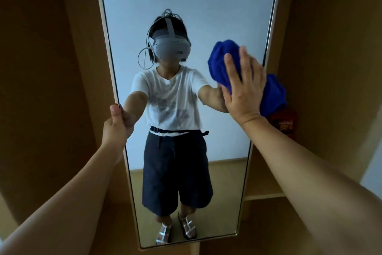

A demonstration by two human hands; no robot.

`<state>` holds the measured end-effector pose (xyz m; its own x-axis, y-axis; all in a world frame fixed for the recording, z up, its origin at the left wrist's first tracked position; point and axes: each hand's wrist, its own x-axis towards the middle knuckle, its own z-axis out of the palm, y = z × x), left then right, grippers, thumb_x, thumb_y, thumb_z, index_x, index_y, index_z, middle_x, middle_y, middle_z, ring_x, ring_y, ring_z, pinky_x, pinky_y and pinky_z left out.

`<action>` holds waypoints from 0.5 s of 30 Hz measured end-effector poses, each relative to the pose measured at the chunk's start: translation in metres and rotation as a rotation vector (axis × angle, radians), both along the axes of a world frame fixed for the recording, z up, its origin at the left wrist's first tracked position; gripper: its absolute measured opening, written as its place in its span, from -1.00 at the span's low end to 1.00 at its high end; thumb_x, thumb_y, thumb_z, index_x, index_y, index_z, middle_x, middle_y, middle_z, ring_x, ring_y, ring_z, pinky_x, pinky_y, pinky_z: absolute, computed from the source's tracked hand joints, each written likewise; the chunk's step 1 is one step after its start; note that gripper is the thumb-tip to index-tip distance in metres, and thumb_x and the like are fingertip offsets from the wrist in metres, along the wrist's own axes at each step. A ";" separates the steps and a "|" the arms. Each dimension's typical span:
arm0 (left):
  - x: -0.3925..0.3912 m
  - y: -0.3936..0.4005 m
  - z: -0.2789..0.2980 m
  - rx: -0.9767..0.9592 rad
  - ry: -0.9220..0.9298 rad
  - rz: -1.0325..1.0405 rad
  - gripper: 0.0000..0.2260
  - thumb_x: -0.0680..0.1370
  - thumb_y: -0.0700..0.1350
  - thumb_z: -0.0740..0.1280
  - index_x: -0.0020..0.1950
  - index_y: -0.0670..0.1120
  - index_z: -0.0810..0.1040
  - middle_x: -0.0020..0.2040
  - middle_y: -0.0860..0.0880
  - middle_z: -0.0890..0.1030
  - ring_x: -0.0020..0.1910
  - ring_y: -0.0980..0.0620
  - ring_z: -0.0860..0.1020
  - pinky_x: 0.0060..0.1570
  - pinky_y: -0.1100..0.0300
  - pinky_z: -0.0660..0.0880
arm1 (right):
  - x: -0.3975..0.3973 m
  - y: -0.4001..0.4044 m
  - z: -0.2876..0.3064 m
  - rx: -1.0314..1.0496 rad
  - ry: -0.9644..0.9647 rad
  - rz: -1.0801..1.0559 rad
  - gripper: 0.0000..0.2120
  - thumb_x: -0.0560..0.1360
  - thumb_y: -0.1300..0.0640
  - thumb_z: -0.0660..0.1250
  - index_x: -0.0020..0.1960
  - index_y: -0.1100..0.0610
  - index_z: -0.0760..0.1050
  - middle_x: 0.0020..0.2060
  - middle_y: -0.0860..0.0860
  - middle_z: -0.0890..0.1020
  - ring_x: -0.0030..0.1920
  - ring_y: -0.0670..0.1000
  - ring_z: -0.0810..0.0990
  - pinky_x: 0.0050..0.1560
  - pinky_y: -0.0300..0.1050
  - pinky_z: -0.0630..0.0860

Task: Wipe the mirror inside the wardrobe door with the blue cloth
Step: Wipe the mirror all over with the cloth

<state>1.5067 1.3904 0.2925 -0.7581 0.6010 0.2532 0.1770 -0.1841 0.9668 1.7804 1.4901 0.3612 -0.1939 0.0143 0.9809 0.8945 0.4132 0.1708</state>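
A tall narrow mirror [217, 7] in a pale frame fills the middle of the head view, fixed to a brown wardrobe door. My right hand [244, 87] lies flat, fingers spread, pressing a bunched blue cloth [275, 93] against the glass at the mirror's right edge, about mid height. Part of the cloth sticks out past the frame on the right, and its reflection shows above my fingers. My left hand [117, 124] grips the mirror's left frame edge at about the same height. The glass reflects a person in a headset.
Brown wardrobe panels [51, 68] flank the mirror on both sides. To the right, behind the cloth, a red object [285, 122] sits in a wardrobe compartment above a wooden shelf edge [264, 196]. A pale wall strip shows at the far right.
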 end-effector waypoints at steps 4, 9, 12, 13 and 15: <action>0.000 0.003 -0.002 0.014 -0.024 0.031 -0.53 0.57 0.30 -0.03 -0.25 0.01 0.43 -0.34 0.07 0.49 -0.36 0.16 0.46 -0.35 0.24 0.33 | 0.005 0.005 -0.025 -0.061 0.132 -0.023 -0.36 0.50 -0.04 0.32 0.46 0.06 0.11 0.41 0.23 0.33 0.33 0.26 0.39 0.29 0.24 0.33; -0.002 0.008 -0.003 0.020 -0.045 0.047 -0.55 0.55 0.33 -0.03 -0.09 0.01 0.44 -0.35 0.10 0.50 -0.46 0.22 0.50 -0.40 0.30 0.33 | -0.004 0.009 -0.095 -0.086 0.233 0.021 -0.44 0.55 -0.09 0.16 0.47 0.09 0.14 0.41 0.22 0.31 0.31 0.24 0.32 0.27 0.22 0.29; -0.001 0.008 -0.004 0.028 -0.074 0.042 -0.55 0.54 0.34 -0.03 -0.08 0.01 0.42 -0.31 0.11 0.51 -0.39 0.23 0.50 -0.38 0.29 0.34 | -0.003 0.010 -0.136 -0.112 0.162 0.034 -0.43 0.56 -0.14 0.05 0.50 0.06 0.07 0.42 0.18 0.21 0.32 0.25 0.28 0.28 0.22 0.21; -0.002 0.008 -0.008 0.012 -0.078 0.029 -0.52 0.54 0.35 -0.04 -0.11 0.00 0.42 -0.31 0.09 0.52 -0.35 0.20 0.51 -0.37 0.28 0.34 | -0.003 0.010 -0.148 -0.114 0.128 0.036 -0.42 0.55 -0.13 0.07 0.50 0.05 0.05 0.41 0.18 0.21 0.32 0.26 0.28 0.28 0.22 0.20; -0.004 0.004 -0.025 -0.035 -0.057 0.003 -0.46 0.54 0.36 -0.08 -0.18 -0.01 0.47 -0.31 0.05 0.54 -0.31 0.13 0.52 -0.34 0.26 0.36 | -0.002 0.007 -0.171 -0.107 0.025 0.048 -0.37 0.48 -0.10 0.13 0.49 0.05 0.06 0.40 0.18 0.22 0.32 0.27 0.27 0.27 0.23 0.18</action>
